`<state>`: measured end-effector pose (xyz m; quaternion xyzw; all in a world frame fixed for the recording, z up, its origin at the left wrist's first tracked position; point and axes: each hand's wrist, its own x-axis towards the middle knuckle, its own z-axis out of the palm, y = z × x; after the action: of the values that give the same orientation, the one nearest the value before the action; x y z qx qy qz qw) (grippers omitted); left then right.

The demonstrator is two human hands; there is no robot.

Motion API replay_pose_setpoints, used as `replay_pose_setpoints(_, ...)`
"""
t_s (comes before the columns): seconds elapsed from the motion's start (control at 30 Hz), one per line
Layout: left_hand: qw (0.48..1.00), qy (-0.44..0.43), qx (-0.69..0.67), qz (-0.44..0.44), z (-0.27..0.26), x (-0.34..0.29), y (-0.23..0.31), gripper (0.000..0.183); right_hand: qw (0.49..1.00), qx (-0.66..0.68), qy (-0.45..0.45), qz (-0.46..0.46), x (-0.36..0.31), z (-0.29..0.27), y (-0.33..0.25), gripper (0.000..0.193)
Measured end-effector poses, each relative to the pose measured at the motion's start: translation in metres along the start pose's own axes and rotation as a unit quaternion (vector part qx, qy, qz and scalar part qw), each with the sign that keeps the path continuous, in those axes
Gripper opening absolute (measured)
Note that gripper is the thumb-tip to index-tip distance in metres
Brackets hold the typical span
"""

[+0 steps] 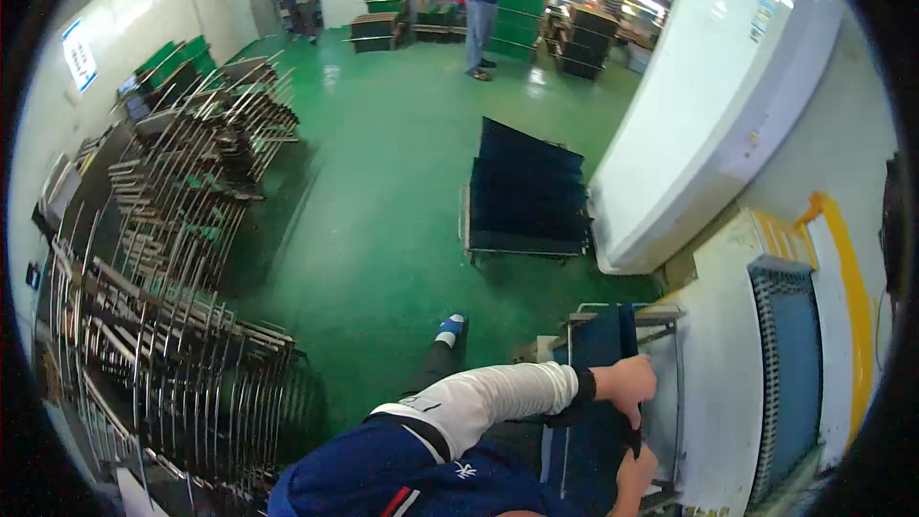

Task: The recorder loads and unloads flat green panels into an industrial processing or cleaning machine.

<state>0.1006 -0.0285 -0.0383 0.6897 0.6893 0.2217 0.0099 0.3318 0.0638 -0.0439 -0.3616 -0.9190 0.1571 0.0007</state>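
My left hand (627,385) reaches across to the lower right, in a white sleeve with a dark band at the wrist. Its fingers are curled at the edge of dark blue flat panels (601,335), and what they grip is hidden. Just below is my right hand (636,479), partly cut off by the lower edge, with its fingers not clearly visible. A small black piece (634,440) shows between the two hands; its kind is unclear. The panels stand in a metal wire rack (679,393) beside a white machine.
A conveyor with a blue belt (793,364) lies to the right, below a tall white air conditioner (699,105). Another rack of dark panels (528,206) stands ahead. Stacked metal racks (182,325) line the left. A person (486,0) handles green panels at the back.
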Motion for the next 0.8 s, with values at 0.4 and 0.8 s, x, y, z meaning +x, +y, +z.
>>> replay_pose_setpoints(0.4, 1.0, -0.019, 0.007, -0.016, 0.019, 0.012, -0.01, 0.063, 0.998, -0.031, -0.011, -0.06, 0.003, -0.005, 0.005, 0.031)
replay_pose_setpoints(0.8, 1.0, 0.013, 0.001, -0.013, 0.014, 0.01, -0.006, 0.063, 0.998, -0.026, -0.009, -0.06, -0.003, -0.015, -0.007, 0.03)
